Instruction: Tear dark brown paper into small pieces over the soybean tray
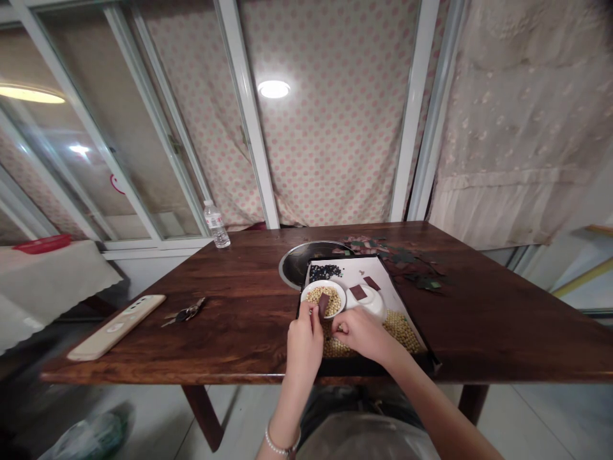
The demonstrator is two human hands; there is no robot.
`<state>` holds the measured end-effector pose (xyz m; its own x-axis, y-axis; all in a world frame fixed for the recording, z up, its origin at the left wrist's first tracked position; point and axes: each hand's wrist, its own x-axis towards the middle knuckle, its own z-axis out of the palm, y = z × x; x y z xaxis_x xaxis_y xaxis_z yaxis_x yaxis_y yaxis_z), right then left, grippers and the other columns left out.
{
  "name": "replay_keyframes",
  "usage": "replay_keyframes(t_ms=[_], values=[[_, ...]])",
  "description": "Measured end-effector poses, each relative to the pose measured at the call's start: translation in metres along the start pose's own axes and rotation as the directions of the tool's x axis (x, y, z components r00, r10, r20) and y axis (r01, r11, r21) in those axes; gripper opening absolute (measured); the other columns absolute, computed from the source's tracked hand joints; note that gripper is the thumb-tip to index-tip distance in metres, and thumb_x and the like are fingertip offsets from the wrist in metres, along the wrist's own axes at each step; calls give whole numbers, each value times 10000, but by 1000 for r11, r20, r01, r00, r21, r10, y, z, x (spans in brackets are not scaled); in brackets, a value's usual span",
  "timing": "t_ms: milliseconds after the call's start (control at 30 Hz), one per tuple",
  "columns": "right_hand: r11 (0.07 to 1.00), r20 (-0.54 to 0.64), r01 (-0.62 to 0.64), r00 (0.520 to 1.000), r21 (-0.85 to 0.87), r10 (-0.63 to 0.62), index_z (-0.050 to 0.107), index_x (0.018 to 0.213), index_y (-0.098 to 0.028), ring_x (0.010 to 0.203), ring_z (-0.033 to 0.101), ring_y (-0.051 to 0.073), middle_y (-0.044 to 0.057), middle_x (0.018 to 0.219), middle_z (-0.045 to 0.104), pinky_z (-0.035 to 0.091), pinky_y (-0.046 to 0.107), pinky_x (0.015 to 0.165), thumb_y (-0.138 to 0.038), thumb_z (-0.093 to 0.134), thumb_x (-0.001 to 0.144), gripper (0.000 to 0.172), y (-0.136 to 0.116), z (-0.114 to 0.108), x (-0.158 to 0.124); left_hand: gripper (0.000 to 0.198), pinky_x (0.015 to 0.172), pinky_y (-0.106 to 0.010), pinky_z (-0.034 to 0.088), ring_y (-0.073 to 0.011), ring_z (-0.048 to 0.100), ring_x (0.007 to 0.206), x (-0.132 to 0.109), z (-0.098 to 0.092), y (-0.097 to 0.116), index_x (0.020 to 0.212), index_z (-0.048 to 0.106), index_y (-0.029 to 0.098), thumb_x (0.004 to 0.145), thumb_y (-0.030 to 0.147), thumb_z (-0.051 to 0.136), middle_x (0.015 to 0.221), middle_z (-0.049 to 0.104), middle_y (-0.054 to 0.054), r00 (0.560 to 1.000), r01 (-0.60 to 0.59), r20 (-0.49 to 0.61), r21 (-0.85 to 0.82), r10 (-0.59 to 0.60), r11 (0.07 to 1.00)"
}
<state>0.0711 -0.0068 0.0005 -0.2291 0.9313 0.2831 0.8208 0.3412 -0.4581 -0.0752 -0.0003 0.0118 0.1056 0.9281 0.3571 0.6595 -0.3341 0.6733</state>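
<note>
A black-rimmed tray point(416, 319) with a white bottom lies on the dark wooden table point(239, 319). Yellow beans point(405, 329) heap at its near end and dark beans point(324, 272) at its far end. A small white bowl point(323, 300) of yellow beans stands in it, with a second white bowl point(373, 304) beside it. My left hand point(303, 342) is closed, pinching a small brown card point(324, 303) over the bowl of beans. My right hand point(361, 333) rests curled on the yellow beans, fingers pinched together; what they hold is too small to see.
A round metal plate point(292, 262) lies behind the tray. Scattered dark paper pieces point(412, 262) lie at the back right. Keys point(184, 313) and a long beige case point(117, 326) sit at the left. A water bottle point(216, 225) stands at the far left edge.
</note>
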Motion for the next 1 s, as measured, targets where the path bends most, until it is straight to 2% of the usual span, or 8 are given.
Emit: replay_keyframes(t_ms=[300, 600, 733, 867, 1000], values=[[1000, -10, 5, 1000, -12, -5, 699, 656, -199, 524, 531, 113, -7, 565, 635, 290, 212, 509, -92, 568, 665, 169, -1, 2, 1, 227, 504, -228, 323, -170, 542, 488, 1, 1, -1, 920, 526, 167, 913, 257, 318, 608, 595, -30, 1000, -23, -15, 6, 23, 1000], [987, -252, 69, 967, 143, -31, 678, 761, -205, 478, 443, 94, -37, 512, 542, 312, 202, 501, -194, 531, 797, 151, -5, -1, -1, 190, 514, -220, 329, -164, 567, 515, 2, 1, -2, 871, 524, 185, 905, 233, 344, 643, 616, -28, 1000, -8, -19, 5, 8, 1000], [987, -285, 86, 958, 134, -44, 679, 773, -215, 479, 437, 93, -39, 525, 537, 315, 204, 503, -204, 529, 804, 154, -4, 0, -1, 204, 514, -218, 322, -155, 555, 507, 3, 0, -1, 851, 521, 194, 908, 234, 329, 631, 606, -18, 997, -37, 74, -17, 38, 999], [996, -313, 33, 950, 84, -5, 684, 762, -213, 489, 457, 100, -29, 524, 552, 312, 214, 522, -209, 546, 794, 142, -3, -1, 0, 209, 511, -222, 325, -155, 544, 489, 4, 0, -1, 832, 510, 198, 906, 233, 318, 581, 580, -1, 980, -59, 187, -48, 67, 997], [992, -359, 0, 932, 124, 45, 690, 803, -204, 480, 461, 102, -18, 523, 559, 331, 208, 532, -250, 516, 826, 181, -2, -1, 1, 222, 514, -226, 340, -150, 528, 458, 4, 0, -4, 822, 506, 201, 907, 260, 310, 529, 551, 20, 970, -66, 225, -105, 88, 992]])
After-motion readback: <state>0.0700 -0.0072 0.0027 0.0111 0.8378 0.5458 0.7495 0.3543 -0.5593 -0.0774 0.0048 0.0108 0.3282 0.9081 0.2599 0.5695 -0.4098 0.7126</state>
